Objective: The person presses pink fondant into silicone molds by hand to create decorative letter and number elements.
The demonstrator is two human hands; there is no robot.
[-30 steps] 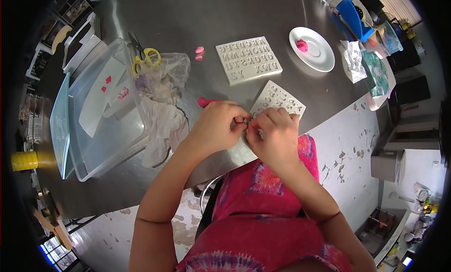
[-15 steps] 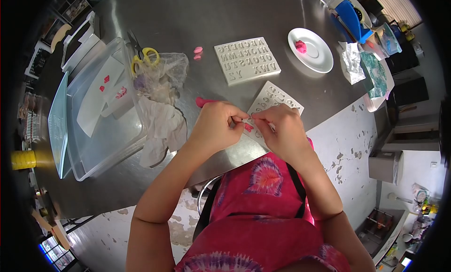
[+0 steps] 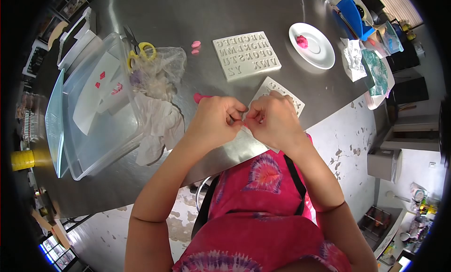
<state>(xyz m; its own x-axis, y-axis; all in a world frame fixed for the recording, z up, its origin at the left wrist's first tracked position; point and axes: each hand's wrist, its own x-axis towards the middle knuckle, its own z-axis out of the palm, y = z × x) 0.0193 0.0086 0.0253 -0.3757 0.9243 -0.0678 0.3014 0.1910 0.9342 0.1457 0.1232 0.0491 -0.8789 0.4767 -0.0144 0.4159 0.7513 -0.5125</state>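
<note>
Left hand (image 3: 217, 119) and right hand (image 3: 273, 122) pinch shut on the small letter mould (image 3: 283, 91), apparently demoulding a piece; gentle flexing is needed next.

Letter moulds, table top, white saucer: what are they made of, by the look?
Far letter mould and near letter mould at the table edge: matte off-white, recessed letters, soft edges; likely silicone, rigid plastic not excluded.
Table top: grey metal, brushed sheen, blurred reflections; looks like stainless steel.
White saucer: glossy, bright highlights; probably glazed ceramic, maybe melamine.
</note>
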